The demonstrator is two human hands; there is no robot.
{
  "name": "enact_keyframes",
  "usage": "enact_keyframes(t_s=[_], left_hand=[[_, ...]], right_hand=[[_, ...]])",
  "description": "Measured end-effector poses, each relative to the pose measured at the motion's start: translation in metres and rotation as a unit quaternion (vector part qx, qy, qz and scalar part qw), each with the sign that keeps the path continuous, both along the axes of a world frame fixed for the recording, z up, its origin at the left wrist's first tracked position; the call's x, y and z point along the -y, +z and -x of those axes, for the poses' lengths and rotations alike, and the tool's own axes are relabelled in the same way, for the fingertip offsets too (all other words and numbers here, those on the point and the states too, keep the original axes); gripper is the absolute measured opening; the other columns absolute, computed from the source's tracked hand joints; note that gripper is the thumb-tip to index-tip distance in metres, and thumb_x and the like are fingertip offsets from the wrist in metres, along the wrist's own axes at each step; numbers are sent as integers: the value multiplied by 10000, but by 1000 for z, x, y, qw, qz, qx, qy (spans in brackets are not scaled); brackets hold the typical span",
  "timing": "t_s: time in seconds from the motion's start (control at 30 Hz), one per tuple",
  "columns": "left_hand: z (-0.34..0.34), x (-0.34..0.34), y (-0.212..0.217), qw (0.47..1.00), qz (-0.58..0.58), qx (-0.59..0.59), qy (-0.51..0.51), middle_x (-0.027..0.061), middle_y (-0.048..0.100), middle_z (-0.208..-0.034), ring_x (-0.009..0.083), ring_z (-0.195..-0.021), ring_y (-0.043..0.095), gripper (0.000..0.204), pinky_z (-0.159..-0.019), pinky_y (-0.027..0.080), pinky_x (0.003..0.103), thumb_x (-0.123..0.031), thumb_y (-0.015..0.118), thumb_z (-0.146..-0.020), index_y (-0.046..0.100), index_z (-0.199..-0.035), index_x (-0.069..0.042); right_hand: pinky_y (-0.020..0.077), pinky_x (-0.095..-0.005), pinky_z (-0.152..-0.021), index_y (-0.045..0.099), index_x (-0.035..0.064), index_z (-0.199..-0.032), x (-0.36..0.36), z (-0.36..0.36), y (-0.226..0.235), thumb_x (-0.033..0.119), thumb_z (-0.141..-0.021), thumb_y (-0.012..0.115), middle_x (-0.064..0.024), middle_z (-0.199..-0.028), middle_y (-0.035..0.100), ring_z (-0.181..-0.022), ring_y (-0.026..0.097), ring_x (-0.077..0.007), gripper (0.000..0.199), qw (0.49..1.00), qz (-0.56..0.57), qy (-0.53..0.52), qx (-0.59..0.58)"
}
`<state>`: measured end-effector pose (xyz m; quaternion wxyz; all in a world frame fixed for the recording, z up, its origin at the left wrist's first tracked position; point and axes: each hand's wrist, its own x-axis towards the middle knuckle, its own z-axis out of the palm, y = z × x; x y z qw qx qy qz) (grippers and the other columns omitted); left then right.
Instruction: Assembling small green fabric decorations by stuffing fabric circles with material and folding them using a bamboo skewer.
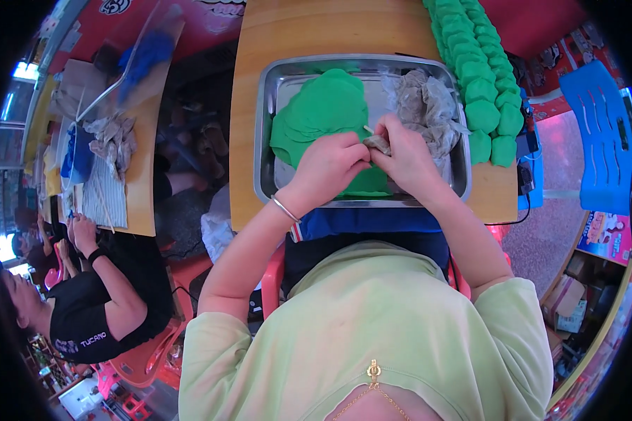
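Many thin green rounds (323, 105) lie overlapped in the left half of the steel tray (261, 133), as my remote view shows. Beside them the left hand (330, 163) curls narrow; I cannot tell whether it grips anything. A small grey-brown scrap (378, 144) comes next, above the tray, pinched by the right hand (404, 151). I would press lightly, brace the fingertips together, and work clear of the crumpled translucent film (439, 112) and, beyond the tray, the rows of green pieces (480, 91).
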<state>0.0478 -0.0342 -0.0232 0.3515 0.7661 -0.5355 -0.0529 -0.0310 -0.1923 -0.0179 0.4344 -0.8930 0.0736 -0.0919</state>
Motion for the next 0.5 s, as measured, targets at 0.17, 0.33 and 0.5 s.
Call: enact_keyframes(t_s=[0.17, 0.33, 0.5], left_hand=[[0, -5, 1, 1000, 2, 17, 6, 83, 523, -768, 284, -731, 561, 91, -620, 457, 396, -141, 644, -746, 587, -785, -80], [-1, -10, 2, 999, -42, -24, -6, 89, 505, -842, 282, -768, 548, 112, -652, 458, 364, -97, 658, -746, 584, -823, -64], [-5, -16, 2, 996, -50, 61, -40, 78, 508, -861, 273, -804, 555, 120, -661, 469, 356, -103, 652, -747, 574, -831, -68]], right_hand=[[456, -390, -648, 521, 15, -928, 14, 3, 1, 73, -764, 638, -174, -834, 577, -752, 573, -359, 210, 994, -69, 72, -36], [471, -374, -679, 576, 19, -919, 15, 14, -6, 30, -785, 586, -142, -866, 542, -786, 570, -330, 135, 981, 91, 164, 56], [475, -394, -703, 613, 42, -914, 5, 16, -1, 86, -772, 614, -141, -867, 524, -794, 568, -325, 149, 981, 109, 163, 13]])
